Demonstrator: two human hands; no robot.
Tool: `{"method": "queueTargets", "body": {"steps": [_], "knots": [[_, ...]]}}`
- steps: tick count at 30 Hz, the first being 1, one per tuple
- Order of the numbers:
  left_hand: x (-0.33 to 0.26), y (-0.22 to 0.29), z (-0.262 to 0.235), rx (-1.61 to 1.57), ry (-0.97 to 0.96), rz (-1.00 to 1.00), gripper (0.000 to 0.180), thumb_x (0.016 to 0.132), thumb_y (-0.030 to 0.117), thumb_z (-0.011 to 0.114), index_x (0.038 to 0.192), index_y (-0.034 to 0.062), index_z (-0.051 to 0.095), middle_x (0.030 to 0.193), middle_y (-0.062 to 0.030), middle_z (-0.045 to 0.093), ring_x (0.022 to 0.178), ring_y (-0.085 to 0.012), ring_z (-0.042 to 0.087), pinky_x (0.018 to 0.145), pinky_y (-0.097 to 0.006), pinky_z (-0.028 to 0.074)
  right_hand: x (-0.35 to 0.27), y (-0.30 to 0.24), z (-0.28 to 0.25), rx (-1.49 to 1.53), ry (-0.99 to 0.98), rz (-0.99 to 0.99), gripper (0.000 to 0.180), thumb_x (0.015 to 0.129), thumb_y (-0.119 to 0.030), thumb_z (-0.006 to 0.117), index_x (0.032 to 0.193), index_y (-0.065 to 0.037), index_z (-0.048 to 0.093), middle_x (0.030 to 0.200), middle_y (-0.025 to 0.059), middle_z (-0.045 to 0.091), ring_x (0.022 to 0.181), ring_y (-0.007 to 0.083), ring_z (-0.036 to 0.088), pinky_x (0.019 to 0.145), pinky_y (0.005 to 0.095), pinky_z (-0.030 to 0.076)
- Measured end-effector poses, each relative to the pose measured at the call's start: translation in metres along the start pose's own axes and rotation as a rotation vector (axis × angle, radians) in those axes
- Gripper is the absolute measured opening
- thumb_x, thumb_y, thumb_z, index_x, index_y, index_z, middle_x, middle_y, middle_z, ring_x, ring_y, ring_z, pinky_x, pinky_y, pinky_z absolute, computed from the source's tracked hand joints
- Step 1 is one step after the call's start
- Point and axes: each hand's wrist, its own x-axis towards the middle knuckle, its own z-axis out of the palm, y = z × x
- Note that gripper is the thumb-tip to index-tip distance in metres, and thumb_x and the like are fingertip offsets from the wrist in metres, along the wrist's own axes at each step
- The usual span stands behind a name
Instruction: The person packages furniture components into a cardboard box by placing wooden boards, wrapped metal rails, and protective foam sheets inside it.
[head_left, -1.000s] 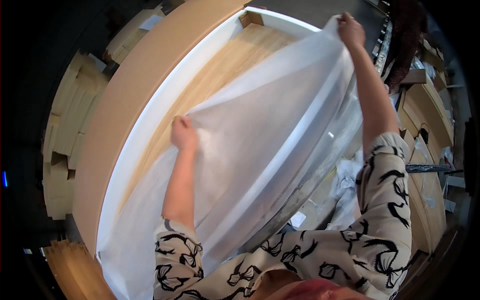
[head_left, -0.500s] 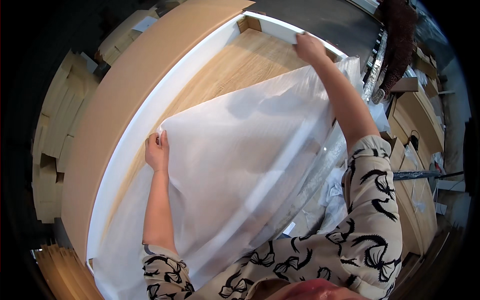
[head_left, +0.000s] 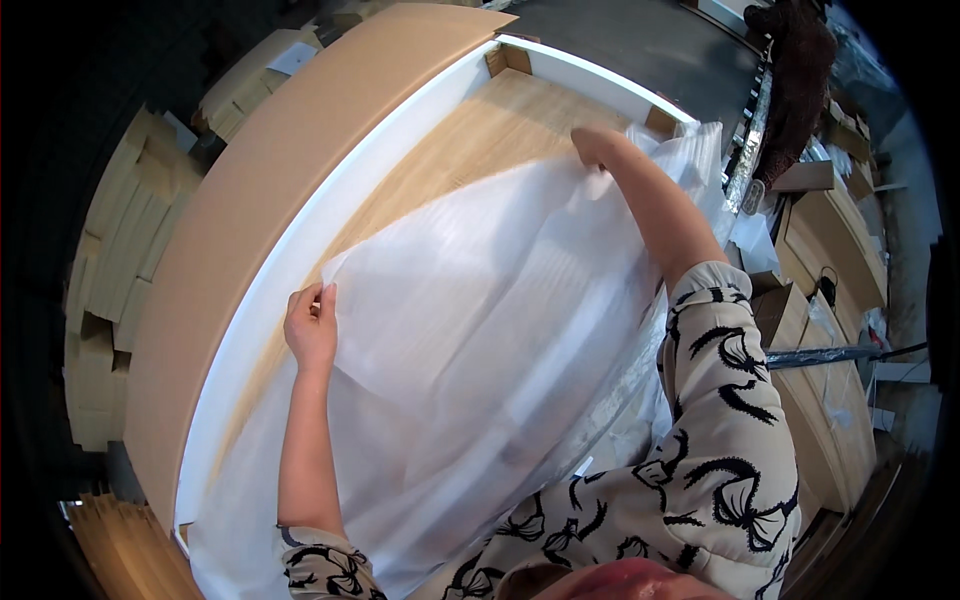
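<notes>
A wood-grain panel [head_left: 450,140] lies inside a long open carton lined along its edges with white foam strips [head_left: 345,195]. Over much of the panel spreads a thin, translucent white foam sheet [head_left: 480,300], wrinkled across its middle. My left hand [head_left: 312,325] pinches the sheet's edge near the left foam strip. Farther off, my right hand [head_left: 597,148] is bent down with its fingers closed at the sheet's far edge, where the material bunches under it. The right fingertips are partly hidden.
A tall brown cardboard flap [head_left: 240,215] stands along the carton's left side. Stacks of cut cardboard [head_left: 125,270] lie beyond it. On the right are flat brown boards [head_left: 820,250] and a dark wrapped bar [head_left: 820,356]. A person [head_left: 795,90] in dark clothing is at the upper right.
My right hand has come back from the far foam strip toward me and left, drawing the sheet into folds. My left hand has shifted slightly nearer, still on the sheet's edge.
</notes>
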Motion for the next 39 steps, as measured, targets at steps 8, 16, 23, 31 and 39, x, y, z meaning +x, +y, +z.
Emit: {"method": "queueTargets", "body": {"steps": [8, 16, 23, 31, 39], "knots": [[-0.042, 0.065, 0.004, 0.193, -0.065, 0.550, 0.047, 0.081, 0.032, 0.058, 0.122, 0.0113, 0.047, 0.135, -0.0144, 0.029, 0.122, -0.0331, 0.029, 0.099, -0.045, 0.024, 0.067, -0.015, -0.058, 0.674, 1.461, 0.049, 0.018, 0.078, -0.013, 0.046, 0.094, -0.007, 0.052, 0.095, 0.0177, 0.056, 0.087, 0.0368, 0.054, 0.076, 0.0433, 0.044], [-0.096, 0.005, 0.023, 0.581, -0.458, 0.162, 0.067, 0.079, 0.053, 0.049, 0.134, 0.0204, 0.030, 0.141, -0.0152, 0.016, 0.129, -0.0392, 0.010, 0.099, -0.058, 0.008, 0.132, -0.008, 0.057, 0.515, 0.867, -0.079, 0.032, 0.083, -0.026, 0.044, 0.108, -0.007, 0.050, 0.109, 0.0149, 0.054, 0.098, 0.0391, 0.050, 0.088, 0.0408, 0.039], [-0.092, -0.051, 0.012, 0.507, -0.381, -0.124, 0.068, 0.079, 0.056, 0.045, 0.135, 0.0198, 0.028, 0.141, -0.0139, 0.018, 0.130, -0.0368, 0.012, 0.101, -0.056, 0.005, 0.122, 0.024, 0.002, 0.310, 0.619, -0.161, 0.050, 0.084, -0.038, 0.045, 0.129, -0.015, 0.037, 0.132, 0.0171, 0.036, 0.122, 0.0362, 0.032, 0.097, 0.0436, 0.032], [-0.104, -0.059, -0.058, 0.368, -0.252, -0.122, 0.065, 0.079, 0.051, 0.049, 0.133, 0.0190, 0.031, 0.139, -0.0157, 0.023, 0.130, -0.0349, 0.013, 0.101, -0.056, 0.009, -0.065, -0.069, -0.013, 0.000, 0.031, -0.159, 0.078, 0.074, -0.071, 0.036, 0.137, -0.027, 0.021, 0.140, 0.0194, 0.017, 0.127, 0.0427, 0.020, 0.099, 0.0549, 0.021], [-0.149, -0.083, -0.070, 0.546, -0.421, -0.245, 0.077, 0.074, 0.056, 0.054, 0.136, 0.0215, 0.023, 0.140, -0.0170, 0.018, 0.129, -0.0385, 0.013, 0.097, -0.061, 0.011, 0.018, -0.048, 0.026, -0.002, 0.134, -0.054, 0.059, 0.084, -0.060, 0.028, 0.136, -0.034, 0.019, 0.143, 0.0093, 0.015, 0.130, 0.0358, 0.016, 0.099, 0.0580, 0.017]]}}
